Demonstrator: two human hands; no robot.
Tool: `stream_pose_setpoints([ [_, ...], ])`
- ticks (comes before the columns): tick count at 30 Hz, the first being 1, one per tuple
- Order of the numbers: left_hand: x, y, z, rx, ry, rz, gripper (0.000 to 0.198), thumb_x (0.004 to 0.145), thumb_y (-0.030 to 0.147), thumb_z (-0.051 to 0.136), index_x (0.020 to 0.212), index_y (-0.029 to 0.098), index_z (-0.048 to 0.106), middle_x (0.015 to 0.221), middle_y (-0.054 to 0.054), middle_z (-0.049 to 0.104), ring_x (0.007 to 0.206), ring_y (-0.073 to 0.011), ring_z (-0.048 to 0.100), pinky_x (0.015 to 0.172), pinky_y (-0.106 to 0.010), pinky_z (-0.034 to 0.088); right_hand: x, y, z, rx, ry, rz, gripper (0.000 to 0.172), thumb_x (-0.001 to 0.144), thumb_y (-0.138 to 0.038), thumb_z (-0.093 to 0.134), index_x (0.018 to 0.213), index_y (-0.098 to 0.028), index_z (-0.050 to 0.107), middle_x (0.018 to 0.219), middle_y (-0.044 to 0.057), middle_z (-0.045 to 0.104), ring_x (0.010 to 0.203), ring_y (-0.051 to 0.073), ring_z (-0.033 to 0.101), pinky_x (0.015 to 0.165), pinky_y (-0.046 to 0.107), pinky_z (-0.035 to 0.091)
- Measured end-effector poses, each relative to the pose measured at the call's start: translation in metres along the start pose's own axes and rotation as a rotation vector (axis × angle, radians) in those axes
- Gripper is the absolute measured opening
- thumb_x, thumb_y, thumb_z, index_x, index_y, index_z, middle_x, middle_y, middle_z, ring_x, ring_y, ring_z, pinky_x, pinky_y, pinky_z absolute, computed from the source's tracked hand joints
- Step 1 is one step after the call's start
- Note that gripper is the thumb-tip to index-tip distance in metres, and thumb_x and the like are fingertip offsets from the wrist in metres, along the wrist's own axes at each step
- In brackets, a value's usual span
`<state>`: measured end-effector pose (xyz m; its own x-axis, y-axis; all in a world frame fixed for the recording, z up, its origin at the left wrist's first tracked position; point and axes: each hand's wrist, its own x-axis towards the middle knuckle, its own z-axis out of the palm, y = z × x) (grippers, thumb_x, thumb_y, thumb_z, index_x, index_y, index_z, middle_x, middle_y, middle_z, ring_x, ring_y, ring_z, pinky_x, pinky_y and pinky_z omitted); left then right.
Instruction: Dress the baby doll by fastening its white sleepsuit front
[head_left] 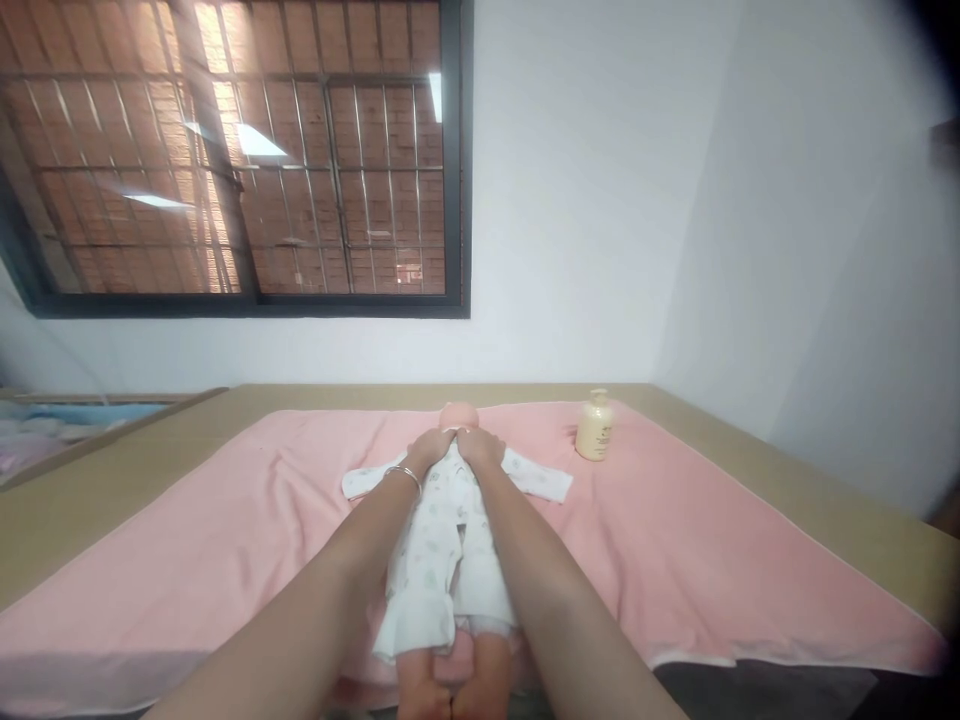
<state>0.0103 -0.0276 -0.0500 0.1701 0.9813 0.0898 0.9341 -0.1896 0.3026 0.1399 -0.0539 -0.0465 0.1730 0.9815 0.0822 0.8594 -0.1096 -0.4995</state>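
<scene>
A baby doll (459,415) lies on its back on a pink towel (675,560), head away from me and bare legs towards me. It wears a white long-sleeved baby garment (435,560) with a faint print, its front parted lower down and its sleeves spread to both sides. At the neckline, my left hand (430,450), with a bangle on the wrist, is closed on the garment's left edge. My right hand (481,450) grips the same neckline beside it, the thumbs close together. Most of my fingertips are hidden.
A pale yellow pump bottle (595,428) stands on the towel, right of the doll. The towel covers a wooden table (750,450) set against a white wall, below a dark-framed barred window (247,305). Folded cloths (67,425) lie at far left.
</scene>
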Motion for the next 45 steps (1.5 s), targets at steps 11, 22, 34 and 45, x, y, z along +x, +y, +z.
stream_pose_setpoints([
  [11,-0.0029,0.0023,-0.0022,0.014,-0.005,0.005,0.053,0.091,0.053,0.025,0.114,0.019,0.057,0.115,-0.014,0.065,0.113,-0.0304,0.056,0.092,-0.039,0.037,-0.0024,0.0007,-0.0019,0.013,0.004,0.006,0.051,0.092,-0.045,0.026,0.110,-0.020,0.066,0.114,0.012,0.063,0.109,0.031,0.054,0.092,0.044,0.034],
  [22,-0.0035,0.0035,-0.0031,0.006,-0.020,0.004,0.053,0.090,0.052,0.024,0.116,0.021,0.057,0.120,-0.013,0.062,0.115,-0.0307,0.054,0.092,-0.039,0.037,-0.0036,0.0011,-0.0029,0.012,0.004,-0.003,0.052,0.093,-0.046,0.024,0.109,-0.019,0.065,0.116,0.013,0.062,0.110,0.031,0.053,0.091,0.044,0.034],
  [34,-0.0006,-0.0001,0.0002,-0.001,-0.003,-0.009,0.054,0.090,0.052,0.024,0.110,0.018,0.060,0.116,-0.015,0.064,0.111,-0.0302,0.057,0.091,-0.039,0.039,-0.0014,0.0017,-0.0005,-0.010,0.007,-0.005,0.053,0.092,-0.046,0.023,0.111,-0.018,0.065,0.116,0.013,0.062,0.109,0.031,0.054,0.091,0.044,0.035],
  [45,0.0055,-0.0055,0.0064,-0.037,0.031,0.000,0.053,0.090,0.053,0.026,0.109,0.017,0.060,0.111,-0.014,0.066,0.108,-0.0282,0.059,0.089,-0.036,0.039,0.0002,0.0011,0.0021,-0.022,0.011,-0.010,0.052,0.092,-0.046,0.025,0.111,-0.019,0.065,0.114,0.013,0.063,0.108,0.032,0.055,0.089,0.045,0.035],
])
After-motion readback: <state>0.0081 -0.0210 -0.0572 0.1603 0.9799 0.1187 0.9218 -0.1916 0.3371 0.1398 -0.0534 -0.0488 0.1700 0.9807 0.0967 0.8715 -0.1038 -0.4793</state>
